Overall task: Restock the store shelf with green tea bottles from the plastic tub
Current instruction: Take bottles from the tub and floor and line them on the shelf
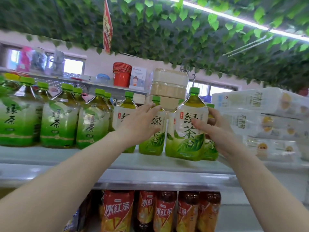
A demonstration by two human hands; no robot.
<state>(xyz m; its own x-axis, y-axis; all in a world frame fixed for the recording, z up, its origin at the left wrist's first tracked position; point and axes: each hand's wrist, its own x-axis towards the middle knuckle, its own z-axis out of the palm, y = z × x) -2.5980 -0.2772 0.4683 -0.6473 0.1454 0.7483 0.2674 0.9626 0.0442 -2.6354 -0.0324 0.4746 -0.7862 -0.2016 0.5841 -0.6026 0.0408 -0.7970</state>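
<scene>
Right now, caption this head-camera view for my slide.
Right hand grips a green-capped plastic green tea bottle at the pale store shelf; left hand touches the neighbouring bottle.

Red tea bottles (160,211) at six o'clock, tissue packs (260,118) at three, orange buckets (122,74) toward twelve, leaves (167,30) overhead

BODY | your left hand (139,125): bare, uncovered forearm running to the lower left frame edge | your right hand (217,131): bare, uncovered forearm running to the lower right edge | fingers (198,122): slender, ungloved; nails too blurred to tell
</scene>
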